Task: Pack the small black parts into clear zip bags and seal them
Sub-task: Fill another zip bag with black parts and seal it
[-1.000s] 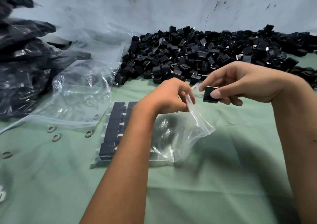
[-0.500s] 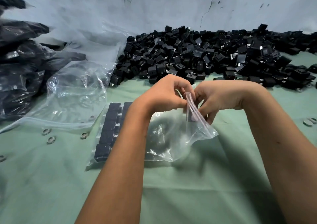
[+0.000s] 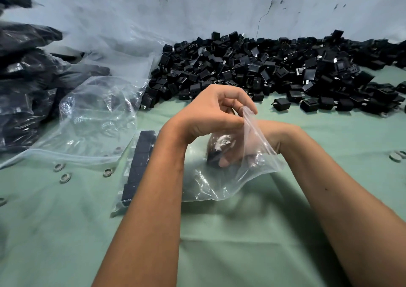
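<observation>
My left hand point(image 3: 211, 113) pinches the top edge of a clear zip bag point(image 3: 219, 183) and holds it up off the green cloth. My right hand point(image 3: 243, 152) is pushed inside that bag through its mouth, fingers curled round a small black part point(image 3: 214, 158) seen blurred through the plastic. A big pile of loose black parts point(image 3: 263, 76) lies along the wall behind. To the left of my forearm lies a filled zip bag point(image 3: 137, 168) with black parts lined up in rows.
Large crumpled clear bags point(image 3: 94, 119) lie at the left, with dark stacked packed bags point(image 3: 24, 84) beyond them. Small grey rings point(image 3: 64, 177) are scattered on the green cloth point(image 3: 241, 231); more rings point(image 3: 397, 156) lie at the right edge.
A second ago my right hand held a black part in the air beside the bag's mouth. It has since gone down into the bag with the part. My left hand kept holding the bag's edge.
</observation>
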A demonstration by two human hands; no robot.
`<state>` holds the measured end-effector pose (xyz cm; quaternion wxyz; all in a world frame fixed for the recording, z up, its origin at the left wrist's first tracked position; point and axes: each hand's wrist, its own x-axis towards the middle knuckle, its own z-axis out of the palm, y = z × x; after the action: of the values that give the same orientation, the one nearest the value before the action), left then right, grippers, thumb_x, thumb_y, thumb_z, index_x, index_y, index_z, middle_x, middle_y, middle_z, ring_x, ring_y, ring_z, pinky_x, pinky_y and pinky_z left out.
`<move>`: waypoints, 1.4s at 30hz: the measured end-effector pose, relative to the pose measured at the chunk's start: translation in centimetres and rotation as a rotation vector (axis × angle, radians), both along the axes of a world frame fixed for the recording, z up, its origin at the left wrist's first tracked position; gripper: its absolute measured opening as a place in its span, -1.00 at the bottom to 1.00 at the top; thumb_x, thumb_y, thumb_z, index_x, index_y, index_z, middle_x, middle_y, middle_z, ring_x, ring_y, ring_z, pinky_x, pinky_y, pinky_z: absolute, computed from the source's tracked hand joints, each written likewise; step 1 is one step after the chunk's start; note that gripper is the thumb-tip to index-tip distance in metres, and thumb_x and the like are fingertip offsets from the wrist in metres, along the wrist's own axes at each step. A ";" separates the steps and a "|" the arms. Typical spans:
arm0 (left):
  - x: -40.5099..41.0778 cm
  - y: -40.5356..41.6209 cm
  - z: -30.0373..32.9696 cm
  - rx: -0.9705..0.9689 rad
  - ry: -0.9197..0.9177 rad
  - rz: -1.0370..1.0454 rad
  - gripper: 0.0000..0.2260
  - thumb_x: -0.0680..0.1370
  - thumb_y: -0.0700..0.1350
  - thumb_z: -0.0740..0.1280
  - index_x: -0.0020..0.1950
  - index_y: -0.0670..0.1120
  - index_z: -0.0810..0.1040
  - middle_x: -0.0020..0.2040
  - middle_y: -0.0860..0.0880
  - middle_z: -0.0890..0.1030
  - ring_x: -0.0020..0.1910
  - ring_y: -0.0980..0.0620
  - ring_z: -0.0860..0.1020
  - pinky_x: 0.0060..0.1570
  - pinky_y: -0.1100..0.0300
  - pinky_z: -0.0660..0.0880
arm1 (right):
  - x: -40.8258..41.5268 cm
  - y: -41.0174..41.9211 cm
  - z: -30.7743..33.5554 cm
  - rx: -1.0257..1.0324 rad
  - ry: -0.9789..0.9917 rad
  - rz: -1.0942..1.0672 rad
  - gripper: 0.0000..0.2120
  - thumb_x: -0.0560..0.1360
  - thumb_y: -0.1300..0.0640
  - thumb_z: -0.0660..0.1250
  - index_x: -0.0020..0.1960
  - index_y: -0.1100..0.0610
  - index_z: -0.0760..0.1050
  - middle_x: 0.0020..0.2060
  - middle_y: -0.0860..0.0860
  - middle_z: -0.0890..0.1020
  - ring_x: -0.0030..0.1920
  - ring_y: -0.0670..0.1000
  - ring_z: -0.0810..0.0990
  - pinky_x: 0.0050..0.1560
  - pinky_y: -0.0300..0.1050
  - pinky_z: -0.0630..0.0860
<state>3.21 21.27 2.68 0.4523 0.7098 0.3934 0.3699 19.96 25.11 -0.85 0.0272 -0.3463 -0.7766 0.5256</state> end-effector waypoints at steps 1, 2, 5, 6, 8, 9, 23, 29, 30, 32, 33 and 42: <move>0.0 0.0 0.2 0.003 -0.009 -0.005 -0.75 0.45 -0.45 0.44 0.02 -0.16 0.70 -0.21 -0.04 0.63 -0.25 -0.05 0.43 -0.20 0.08 0.44 | -0.2 0.3 -0.5 -0.020 -0.003 -0.042 -0.72 0.56 0.39 0.39 0.11 0.05 0.53 -0.25 -0.22 0.70 -0.28 -0.33 0.67 -0.27 -0.43 0.56; 0.0 -0.1 0.4 0.005 -0.017 -0.010 -0.74 0.44 -0.45 0.44 0.02 -0.16 0.70 -0.22 -0.03 0.63 -0.26 -0.04 0.43 -0.23 0.13 0.45 | -0.3 0.7 -1.0 0.015 -0.009 -0.063 -0.68 0.58 0.41 0.34 0.16 0.04 0.47 -0.24 -0.22 0.68 -0.32 -0.34 0.65 -0.30 -0.44 0.53; -0.2 -0.4 0.9 -0.001 -0.023 -0.019 -0.71 0.43 -0.44 0.41 0.08 -0.19 0.70 -0.20 -0.05 0.63 -0.27 -0.01 0.47 -0.27 0.25 0.48 | -0.3 0.6 -1.6 0.122 0.004 -0.019 -0.71 0.66 0.37 0.20 0.33 0.13 0.43 -0.25 -0.23 0.71 -0.27 -0.31 0.67 -0.23 -0.37 0.58; -0.4 -0.4 1.0 -0.014 -0.020 -0.026 -0.70 0.44 -0.44 0.42 0.11 -0.19 0.69 -0.17 -0.08 0.65 -0.23 -0.03 0.50 -0.25 0.23 0.49 | -0.5 0.2 -1.1 0.071 0.014 -0.016 -0.68 0.69 0.32 0.19 0.42 0.17 0.43 -0.23 -0.20 0.71 -0.24 -0.28 0.69 -0.21 -0.35 0.59; -1.2 -0.5 1.1 -0.041 -0.010 -0.030 -0.70 0.47 -0.38 0.46 0.18 -0.17 0.68 -0.11 -0.11 0.67 -0.16 -0.03 0.56 -0.18 0.17 0.50 | -1.5 -0.8 0.2 0.052 -0.010 0.144 -0.66 0.65 0.17 0.34 0.42 0.05 0.52 -0.17 -0.09 0.73 -0.18 -0.16 0.70 -0.18 -0.30 0.59; -1.9 -0.5 1.1 -0.040 -0.010 -0.014 -0.71 0.49 -0.33 0.48 0.19 -0.14 0.68 -0.09 -0.10 0.68 -0.15 0.00 0.57 -0.18 0.17 0.49 | -1.8 -1.1 0.4 0.090 -0.022 0.225 -0.70 0.62 0.11 0.40 0.35 -0.03 0.58 -0.15 0.00 0.73 -0.17 -0.08 0.70 -0.16 -0.26 0.59; -9.7 -0.5 -0.2 -0.008 -0.475 0.821 -0.80 0.49 -0.26 0.43 -0.27 0.01 0.65 -0.32 0.05 0.58 -0.42 0.11 0.44 -0.42 0.26 0.31 | -4.8 -2.5 0.1 0.252 0.071 0.117 -0.73 0.47 0.31 0.51 0.07 0.03 0.59 -0.10 -0.05 0.74 -0.18 -0.05 0.76 -0.22 -0.11 0.70; -9.6 -0.5 0.0 -0.014 -0.503 0.841 -0.78 0.50 -0.27 0.42 -0.28 0.01 0.62 -0.33 0.04 0.56 -0.43 0.11 0.42 -0.43 0.25 0.30 | -5.0 -3.5 -0.1 -0.010 0.011 0.173 -0.81 0.53 0.20 0.50 0.13 0.16 0.65 -0.18 0.02 0.75 -0.19 0.02 0.74 -0.15 -0.10 0.66; -9.6 -0.6 0.0 -0.017 -0.503 0.841 -0.77 0.50 -0.27 0.42 -0.30 0.01 0.63 -0.33 0.04 0.56 -0.43 0.11 0.43 -0.43 0.25 0.30 | -4.9 -3.6 -0.2 -0.101 0.048 0.168 -0.82 0.57 0.24 0.44 0.16 0.23 0.65 -0.17 0.04 0.74 -0.21 0.01 0.71 -0.20 -0.16 0.64; -9.6 -0.6 0.0 -0.016 -0.507 0.836 -0.75 0.48 -0.25 0.43 -0.34 0.03 0.65 -0.33 0.04 0.56 -0.43 0.12 0.43 -0.44 0.26 0.31 | -4.7 -3.7 0.0 -0.187 0.075 0.155 -0.81 0.60 0.26 0.39 0.18 0.29 0.64 -0.15 0.10 0.72 -0.24 0.05 0.68 -0.27 -0.22 0.61; -9.7 -0.6 0.0 -0.014 -0.514 0.833 -0.75 0.48 -0.25 0.43 -0.34 0.04 0.65 -0.32 0.04 0.56 -0.43 0.11 0.43 -0.44 0.26 0.31 | -4.7 -3.8 0.2 -0.140 0.050 0.158 -0.82 0.60 0.23 0.40 0.16 0.27 0.65 -0.15 0.07 0.74 -0.24 0.06 0.68 -0.28 -0.24 0.59; -9.4 -0.5 0.0 -0.030 -0.528 0.846 -0.77 0.48 -0.29 0.42 -0.31 0.00 0.63 -0.34 0.04 0.55 -0.43 0.11 0.42 -0.45 0.26 0.30 | -4.6 -5.0 0.7 -0.229 0.036 0.136 -0.84 0.50 0.40 0.47 0.06 0.28 0.63 -0.01 0.34 0.68 -0.26 0.10 0.67 -0.36 -0.10 0.60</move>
<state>-6.23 20.75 2.69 0.3570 0.3636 0.5243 0.6823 15.36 20.12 -0.18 -0.0343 -0.2840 -0.7327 0.6175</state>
